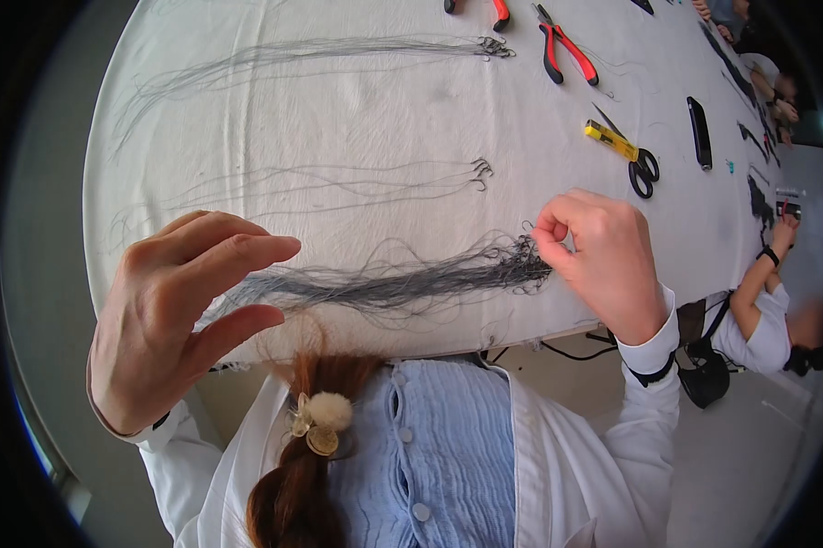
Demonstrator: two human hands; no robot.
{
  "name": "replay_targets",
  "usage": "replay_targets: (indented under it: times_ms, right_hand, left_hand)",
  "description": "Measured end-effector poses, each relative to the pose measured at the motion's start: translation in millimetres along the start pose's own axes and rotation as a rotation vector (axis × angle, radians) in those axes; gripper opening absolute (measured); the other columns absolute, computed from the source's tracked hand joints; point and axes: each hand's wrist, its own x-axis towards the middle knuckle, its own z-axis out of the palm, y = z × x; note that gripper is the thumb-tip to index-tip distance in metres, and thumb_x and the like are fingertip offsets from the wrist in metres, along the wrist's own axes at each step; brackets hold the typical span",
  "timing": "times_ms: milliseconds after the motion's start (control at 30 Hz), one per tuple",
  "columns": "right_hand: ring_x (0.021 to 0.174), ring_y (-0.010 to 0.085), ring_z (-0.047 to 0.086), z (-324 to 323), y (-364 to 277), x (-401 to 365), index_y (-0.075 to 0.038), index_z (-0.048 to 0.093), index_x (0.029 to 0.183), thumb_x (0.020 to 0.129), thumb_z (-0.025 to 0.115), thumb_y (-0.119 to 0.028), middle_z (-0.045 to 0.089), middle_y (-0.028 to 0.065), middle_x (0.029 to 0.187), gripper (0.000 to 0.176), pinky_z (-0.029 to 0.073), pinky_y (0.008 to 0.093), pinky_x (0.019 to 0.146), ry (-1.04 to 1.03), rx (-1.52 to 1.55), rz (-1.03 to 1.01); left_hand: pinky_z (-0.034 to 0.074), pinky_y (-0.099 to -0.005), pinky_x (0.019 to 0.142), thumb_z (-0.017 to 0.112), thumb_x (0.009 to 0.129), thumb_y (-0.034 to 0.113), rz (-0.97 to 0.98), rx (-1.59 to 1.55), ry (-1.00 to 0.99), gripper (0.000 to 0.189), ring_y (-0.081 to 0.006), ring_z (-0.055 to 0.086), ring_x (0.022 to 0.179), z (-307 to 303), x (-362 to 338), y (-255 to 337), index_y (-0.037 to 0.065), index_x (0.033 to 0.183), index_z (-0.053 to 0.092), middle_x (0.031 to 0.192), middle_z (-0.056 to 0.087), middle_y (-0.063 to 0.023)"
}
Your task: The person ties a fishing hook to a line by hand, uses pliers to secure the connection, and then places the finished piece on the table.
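A thick bundle of dark fishing lines point(384, 285) lies across the near part of the cloth, with many fish hooks point(527, 265) clustered at its right end. My right hand point(603, 251) is at that cluster, thumb and forefinger pinched together on what looks like a hook; the fingertips partly cover it. Over the left end of the bundle, my left hand point(188, 306) is open, thumb and fingers apart with nothing between them. Farther back lie a small group of hooked lines point(338, 183) and a larger bundle of hooked lines point(338, 50).
Red-handled pliers point(565, 50) lie at the back, with a second red handle point(500, 14) beside them. Right of my right hand are black scissors point(644, 172), a yellow object point(611, 140) and a black phone point(699, 133). Other people sit along the table's right side.
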Motion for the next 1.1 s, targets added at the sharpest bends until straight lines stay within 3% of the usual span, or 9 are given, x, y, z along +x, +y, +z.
replay_targets:
  times_ms: [133, 200, 233, 300, 367, 467, 700, 1033, 1100]
  right_hand:
    - [0.050, 0.0127, 0.051, -23, -18, 6, -0.001, 0.060, 0.069, 0.069, 0.067, 0.000, 0.058, 0.0049, 0.064, 0.007, 0.040, 0.0238, 0.048, 0.141, 0.277, -0.035]
    - [0.055, 0.0039, 0.048, -26, -18, 10, -0.002, 0.063, 0.075, 0.073, 0.068, 0.000, 0.058, 0.0006, 0.067, 0.006, 0.039, 0.0180, 0.051, 0.096, 0.717, -0.082]
    - [0.055, 0.0039, 0.048, -25, -23, 12, -0.002, 0.063, 0.075, 0.073, 0.068, 0.000, 0.058, 0.0006, 0.067, 0.006, 0.039, 0.0180, 0.051, 0.097, 0.699, -0.109]
    - [0.059, 0.0023, 0.050, -22, -35, 17, -0.001, 0.063, 0.078, 0.077, 0.066, -0.001, 0.059, -0.0006, 0.070, 0.003, 0.040, 0.0173, 0.054, 0.071, 1.005, -0.021]
    - [0.065, 0.0036, 0.053, -24, -42, 23, 0.000, 0.062, 0.082, 0.080, 0.065, -0.003, 0.060, 0.0005, 0.073, 0.005, 0.043, 0.0179, 0.059, -0.003, 1.064, -0.051]
    - [0.071, 0.0068, 0.055, -21, -49, 33, 0.003, 0.061, 0.088, 0.083, 0.063, -0.004, 0.061, 0.0028, 0.077, 0.009, 0.044, 0.0194, 0.066, -0.122, 1.526, 0.069]
    - [0.070, 0.0068, 0.055, -12, -47, 42, 0.002, 0.061, 0.086, 0.082, 0.065, -0.006, 0.061, 0.0032, 0.076, 0.010, 0.045, 0.0192, 0.065, -0.175, 1.555, 0.111]
    - [0.067, 0.0073, 0.056, -20, -43, 63, 0.002, 0.060, 0.083, 0.077, 0.068, -0.002, 0.061, 0.0027, 0.073, 0.010, 0.044, 0.0185, 0.063, -0.316, 1.337, 0.151]
    - [0.066, 0.0073, 0.056, -24, -51, 68, 0.001, 0.061, 0.082, 0.069, 0.072, 0.004, 0.061, 0.0031, 0.072, 0.017, 0.044, 0.0192, 0.061, -0.094, 1.062, 0.056]
  left_hand:
    - [0.053, -0.0361, 0.073, 0.074, 0.068, 0.023, 0.048, -0.142, 0.019, 0.033, -0.0260, 0.065, 0.082, -3, 12, -2, 0.003, 0.092, 0.066, 0.090, 0.064, -0.0126]
    - [0.052, -0.0355, 0.074, 0.075, 0.068, 0.022, 0.116, -0.262, 0.115, 0.031, -0.0248, 0.064, 0.084, 7, 28, -5, 0.003, 0.091, 0.066, 0.090, 0.064, -0.0119]
    - [0.052, -0.0349, 0.075, 0.076, 0.069, 0.022, 0.186, -0.384, 0.187, 0.030, -0.0237, 0.064, 0.086, 11, 35, -4, 0.004, 0.090, 0.065, 0.090, 0.064, -0.0112]
    - [0.048, -0.0295, 0.082, 0.072, 0.074, 0.016, 0.043, -0.854, 0.120, 0.020, -0.0158, 0.061, 0.087, 20, 45, 3, 0.004, 0.088, 0.063, 0.091, 0.063, -0.0068]
    - [0.047, -0.0246, 0.077, 0.068, 0.078, 0.010, -0.051, -1.254, 0.082, 0.013, -0.0111, 0.060, 0.082, 28, 53, 9, 0.003, 0.087, 0.062, 0.087, 0.063, -0.0045]
    - [0.046, -0.0218, 0.072, 0.066, 0.080, 0.007, -0.066, -1.463, 0.016, 0.009, -0.0073, 0.057, 0.077, 34, 59, 14, 0.003, 0.087, 0.062, 0.082, 0.062, -0.0019]
    - [0.045, -0.0217, 0.074, 0.067, 0.080, 0.009, -0.082, -1.628, 0.024, 0.011, -0.0070, 0.058, 0.079, 42, 65, 9, 0.002, 0.087, 0.061, 0.082, 0.062, -0.0019]
    - [0.043, -0.0202, 0.073, 0.063, 0.080, 0.007, -0.118, -1.579, -0.102, 0.007, -0.0052, 0.054, 0.077, 42, 75, -10, 0.001, 0.083, 0.061, 0.079, 0.061, 0.0002]
    - [0.042, -0.0203, 0.073, 0.062, 0.080, 0.007, -0.120, -1.574, -0.108, 0.007, -0.0051, 0.054, 0.076, 42, 74, -11, 0.001, 0.084, 0.061, 0.079, 0.061, 0.0003]
